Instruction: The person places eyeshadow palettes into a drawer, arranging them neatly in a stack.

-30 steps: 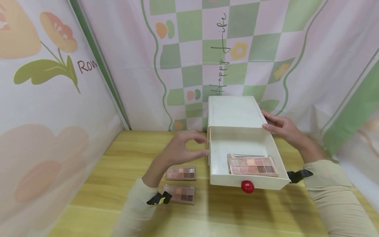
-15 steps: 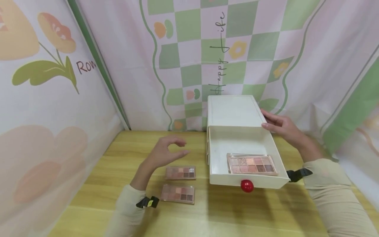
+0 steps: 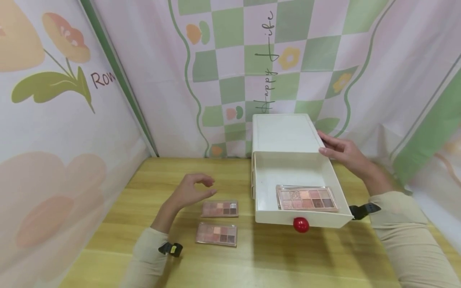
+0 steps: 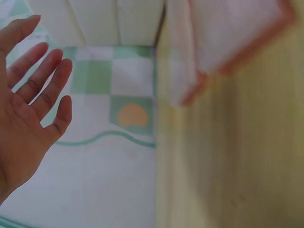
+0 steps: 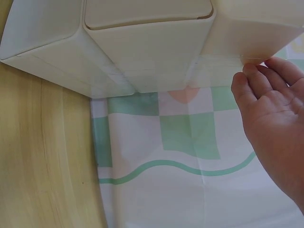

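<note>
White plastic drawer box (image 3: 284, 134) stands at the back of the yellow wooden table (image 3: 288, 260), drawer pulled out, one pink eyeshadow palette (image 3: 306, 199) inside. Right hand (image 3: 342, 153): straight fingers rest on the box's right edge. Left hand (image 3: 190, 191): grip loosely apart, empty, left of the box, above two palettes (image 3: 219, 221). Left wrist view is blurred.

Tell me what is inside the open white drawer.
The drawer holds one eyeshadow palette, lying flat near the front wall by the red knob. The rest of the visible floor is bare. The front wall hides the strip right behind it.
</note>
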### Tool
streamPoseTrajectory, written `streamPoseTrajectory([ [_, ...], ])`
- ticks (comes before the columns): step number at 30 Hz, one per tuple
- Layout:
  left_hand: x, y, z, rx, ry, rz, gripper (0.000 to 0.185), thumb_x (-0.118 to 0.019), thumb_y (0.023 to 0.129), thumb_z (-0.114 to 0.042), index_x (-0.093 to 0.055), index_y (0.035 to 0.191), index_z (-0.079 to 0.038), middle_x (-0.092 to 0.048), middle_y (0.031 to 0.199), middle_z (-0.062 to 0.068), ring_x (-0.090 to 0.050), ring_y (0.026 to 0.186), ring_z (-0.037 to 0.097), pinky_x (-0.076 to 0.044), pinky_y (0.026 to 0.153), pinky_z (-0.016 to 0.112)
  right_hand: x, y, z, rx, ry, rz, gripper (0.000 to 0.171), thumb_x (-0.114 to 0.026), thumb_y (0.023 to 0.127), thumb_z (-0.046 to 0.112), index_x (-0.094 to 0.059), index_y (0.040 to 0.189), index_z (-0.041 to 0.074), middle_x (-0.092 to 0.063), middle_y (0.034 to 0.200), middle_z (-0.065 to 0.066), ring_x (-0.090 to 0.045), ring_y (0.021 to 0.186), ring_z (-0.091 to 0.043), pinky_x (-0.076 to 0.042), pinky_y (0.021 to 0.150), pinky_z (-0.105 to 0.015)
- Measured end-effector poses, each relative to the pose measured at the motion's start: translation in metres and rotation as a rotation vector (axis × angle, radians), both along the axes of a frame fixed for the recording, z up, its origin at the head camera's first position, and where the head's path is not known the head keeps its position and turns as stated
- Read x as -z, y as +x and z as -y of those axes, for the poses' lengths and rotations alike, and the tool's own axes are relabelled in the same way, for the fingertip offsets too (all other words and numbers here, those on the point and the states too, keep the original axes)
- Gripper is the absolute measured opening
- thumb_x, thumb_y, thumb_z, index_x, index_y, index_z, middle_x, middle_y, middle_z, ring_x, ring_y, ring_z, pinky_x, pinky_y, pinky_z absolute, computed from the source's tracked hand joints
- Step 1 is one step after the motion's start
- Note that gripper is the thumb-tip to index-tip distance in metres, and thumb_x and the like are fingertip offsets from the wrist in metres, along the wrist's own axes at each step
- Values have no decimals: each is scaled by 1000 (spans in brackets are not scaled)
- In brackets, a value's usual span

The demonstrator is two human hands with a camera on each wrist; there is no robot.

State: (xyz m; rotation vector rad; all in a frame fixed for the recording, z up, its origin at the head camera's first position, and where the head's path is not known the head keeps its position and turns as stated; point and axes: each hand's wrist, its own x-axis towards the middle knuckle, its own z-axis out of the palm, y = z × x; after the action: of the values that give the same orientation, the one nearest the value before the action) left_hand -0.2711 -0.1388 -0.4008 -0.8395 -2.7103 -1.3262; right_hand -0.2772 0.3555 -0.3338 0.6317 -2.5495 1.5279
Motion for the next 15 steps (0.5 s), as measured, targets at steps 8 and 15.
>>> streamPoseTrajectory([
  [8, 24, -7, 24, 1, -86, 4, 41, -78, 86, -26, -70, 119, -4, -74, 115, 17, -67, 105, 26, -48, 107, 58, 1, -1, 0, -15, -5, 0, 60, -52, 103, 5, -25, 156, -5, -18, 166, -19, -45, 119, 28, -44, 94, 0],
  [15, 39, -10, 35, -13, -124, 89, 47, -80, 84, -25, -68, 125, -5, -72, 123, 13, -64, 116, 30, -45, 110, 60, 2, -2, -1, -12, 2, -7, 60, -52, 103, 5, -25, 156, -4, -18, 166, -19, -45, 119, 28, -45, 93, -1],
])
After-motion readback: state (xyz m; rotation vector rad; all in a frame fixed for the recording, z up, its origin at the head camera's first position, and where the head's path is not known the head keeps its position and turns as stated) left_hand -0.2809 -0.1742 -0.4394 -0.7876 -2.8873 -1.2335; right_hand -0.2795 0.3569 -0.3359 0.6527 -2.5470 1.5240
